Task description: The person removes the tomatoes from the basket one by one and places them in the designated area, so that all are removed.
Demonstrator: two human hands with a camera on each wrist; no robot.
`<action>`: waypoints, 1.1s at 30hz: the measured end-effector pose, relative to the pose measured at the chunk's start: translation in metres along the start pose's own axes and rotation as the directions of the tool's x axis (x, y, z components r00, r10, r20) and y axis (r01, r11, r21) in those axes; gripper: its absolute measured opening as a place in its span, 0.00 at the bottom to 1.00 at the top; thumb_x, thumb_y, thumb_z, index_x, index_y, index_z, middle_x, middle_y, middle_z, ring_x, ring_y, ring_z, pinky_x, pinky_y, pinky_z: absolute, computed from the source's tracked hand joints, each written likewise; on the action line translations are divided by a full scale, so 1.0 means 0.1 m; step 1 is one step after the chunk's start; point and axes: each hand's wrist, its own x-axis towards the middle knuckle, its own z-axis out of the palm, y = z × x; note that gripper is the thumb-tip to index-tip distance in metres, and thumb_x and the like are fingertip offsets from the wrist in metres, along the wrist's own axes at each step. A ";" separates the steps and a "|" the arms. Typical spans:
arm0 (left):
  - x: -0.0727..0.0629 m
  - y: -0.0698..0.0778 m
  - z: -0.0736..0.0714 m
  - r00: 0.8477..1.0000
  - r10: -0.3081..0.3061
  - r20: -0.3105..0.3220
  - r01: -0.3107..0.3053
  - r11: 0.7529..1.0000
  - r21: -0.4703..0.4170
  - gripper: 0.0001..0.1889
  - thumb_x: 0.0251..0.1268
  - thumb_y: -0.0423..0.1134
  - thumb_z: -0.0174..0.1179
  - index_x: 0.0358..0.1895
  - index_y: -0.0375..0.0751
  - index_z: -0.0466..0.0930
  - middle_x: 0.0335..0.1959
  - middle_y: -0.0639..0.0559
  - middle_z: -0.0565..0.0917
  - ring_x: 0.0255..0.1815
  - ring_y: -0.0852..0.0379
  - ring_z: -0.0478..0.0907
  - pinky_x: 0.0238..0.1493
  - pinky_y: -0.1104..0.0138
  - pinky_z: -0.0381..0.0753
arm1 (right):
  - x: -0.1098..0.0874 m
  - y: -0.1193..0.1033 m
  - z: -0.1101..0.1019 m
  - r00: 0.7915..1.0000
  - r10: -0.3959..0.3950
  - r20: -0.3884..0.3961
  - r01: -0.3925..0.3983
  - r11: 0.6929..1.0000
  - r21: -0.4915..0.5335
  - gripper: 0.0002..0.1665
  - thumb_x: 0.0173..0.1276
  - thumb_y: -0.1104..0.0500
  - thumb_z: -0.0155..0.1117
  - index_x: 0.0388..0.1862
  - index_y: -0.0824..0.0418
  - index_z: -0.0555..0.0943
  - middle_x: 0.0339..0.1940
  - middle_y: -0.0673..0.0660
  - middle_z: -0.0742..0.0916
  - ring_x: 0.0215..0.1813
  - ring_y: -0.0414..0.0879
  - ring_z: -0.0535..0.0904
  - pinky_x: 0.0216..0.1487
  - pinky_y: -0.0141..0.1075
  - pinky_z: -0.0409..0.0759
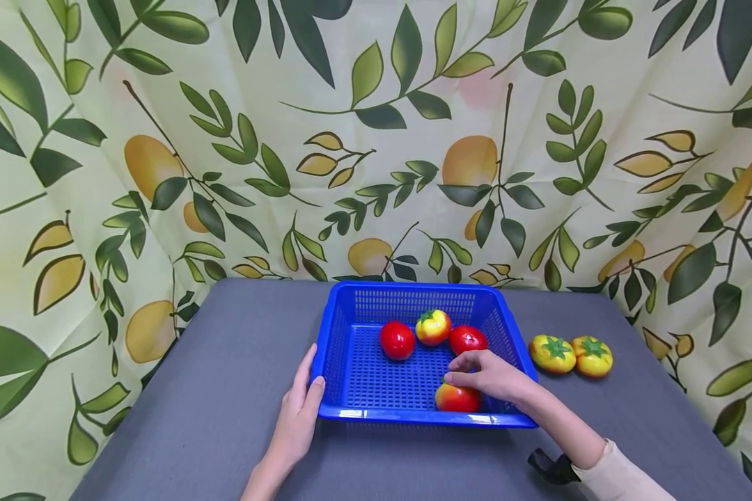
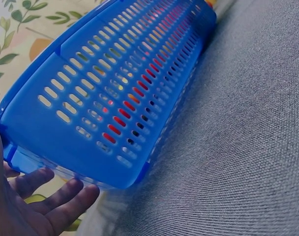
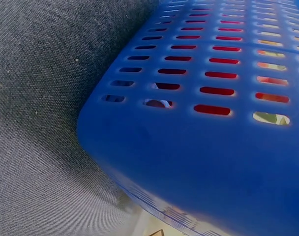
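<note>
Mic: Where's the action?

Me: Near right corner of my blue basket! The red-and-yellow fruit sits just inside the near rim, and my right hand is over it, fingers bent, thumb by its top.

Mic: Pinching it?

Me: Can't tell! My hand hides too much, and the right wrist view offers only the basket's slotted wall.

Mic: And the other side?

Me: Left hand at the basket's left end, thumb by the rim, fingers fairly straight and slightly spread. Steadying duty, I'd judge.

Mic: How do you play this one well?

Me: Thumb and fingers on opposite sides of that rounded body, light pressure, then a straight vertical path so my knuckles miss the basket's right wall. Left hand firm, so nothing slides. And no nudging the red fruit towards the basket's far side!

Mic: Which way does yours point?

Me: A hint of green by my thumb suggests crown up; it's roundish, too covered to call a long axis. The basket's runs left to right across the desk, open top upward.
</note>
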 end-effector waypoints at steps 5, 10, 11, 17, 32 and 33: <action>0.00 0.00 0.01 1.000 -0.009 0.007 0.009 1.000 -0.006 0.29 0.79 0.40 0.45 0.79 0.51 0.51 0.75 0.46 0.60 0.72 0.45 0.60 0.67 0.45 0.59 | 0.01 0.04 -0.02 0.992 -0.067 0.109 0.066 0.998 0.015 0.22 0.65 0.48 0.69 0.51 0.60 0.84 0.44 0.52 0.84 0.49 0.51 0.75 0.48 0.46 0.76; -0.01 0.00 0.01 1.000 -0.009 0.006 0.009 1.000 -0.006 0.29 0.80 0.40 0.45 0.79 0.52 0.51 0.75 0.46 0.61 0.72 0.45 0.61 0.67 0.45 0.60 | 0.02 0.06 -0.05 0.964 -0.158 0.213 0.153 0.987 0.038 0.18 0.67 0.50 0.68 0.52 0.58 0.85 0.44 0.51 0.85 0.51 0.52 0.74 0.48 0.46 0.71; -0.01 0.00 0.01 1.000 -0.009 0.005 0.009 1.000 -0.005 0.29 0.80 0.40 0.45 0.79 0.51 0.51 0.75 0.45 0.61 0.72 0.45 0.61 0.67 0.45 0.60 | 0.02 0.06 -0.05 0.962 -0.165 0.219 0.161 0.986 0.038 0.18 0.67 0.50 0.68 0.52 0.58 0.85 0.45 0.51 0.85 0.51 0.52 0.74 0.48 0.46 0.71; -0.01 0.00 0.01 1.000 -0.006 0.000 0.006 1.000 0.005 0.29 0.80 0.40 0.45 0.79 0.48 0.51 0.75 0.45 0.61 0.72 0.46 0.61 0.67 0.47 0.60 | 0.02 0.06 -0.04 0.955 -0.168 0.243 0.156 0.985 0.067 0.19 0.67 0.51 0.68 0.53 0.59 0.85 0.45 0.52 0.84 0.50 0.52 0.74 0.47 0.46 0.71; 0.00 -0.01 0.00 1.000 -0.008 -0.003 0.008 1.000 0.007 0.29 0.80 0.42 0.45 0.79 0.50 0.51 0.75 0.45 0.61 0.72 0.47 0.60 0.67 0.47 0.59 | 0.03 0.00 -0.04 0.969 -0.077 0.236 0.075 0.997 0.017 0.23 0.67 0.48 0.67 0.55 0.60 0.83 0.41 0.53 0.83 0.47 0.51 0.75 0.46 0.44 0.72; 0.00 -0.01 0.00 1.000 -0.010 -0.009 0.010 1.000 0.009 0.29 0.80 0.41 0.45 0.79 0.50 0.52 0.75 0.46 0.61 0.72 0.47 0.61 0.67 0.47 0.59 | 0.03 0.00 -0.03 0.969 -0.070 0.237 0.070 0.998 0.009 0.22 0.67 0.47 0.67 0.54 0.59 0.83 0.40 0.53 0.83 0.47 0.51 0.75 0.45 0.44 0.72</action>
